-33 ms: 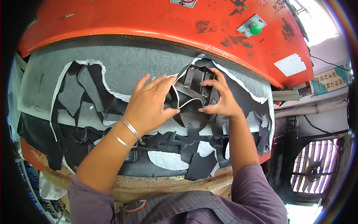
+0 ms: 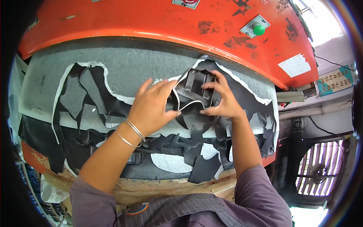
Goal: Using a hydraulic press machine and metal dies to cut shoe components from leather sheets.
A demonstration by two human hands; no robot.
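Note:
A dark steel cutting die (image 2: 188,93) with a curved outline, a pale lower edge and crossbars inside is held between my two hands. My left hand (image 2: 151,104) grips its left side, thumb at the near edge and fingers along the far left edge. On the right side, my right hand (image 2: 225,99) is closed on it, with the thumb low and some fingers reaching over the rim. Beneath the die lies a black sheet of leather-like material (image 2: 238,89) with a ragged white edge. Whether the die touches the sheet is hard to see.
An orange-red machine beam (image 2: 151,22) with a green button (image 2: 258,29) spans the far side. Below it is a grey cutting board (image 2: 147,56). Black offcuts (image 2: 204,168) and white-backed scraps (image 2: 172,162) lie along the near edge. A fan (image 2: 319,174) stands at the right.
The far end of the cutting die sits very slightly nearer to me. Both hands keep their hold, and the sheet and scraps lie as before.

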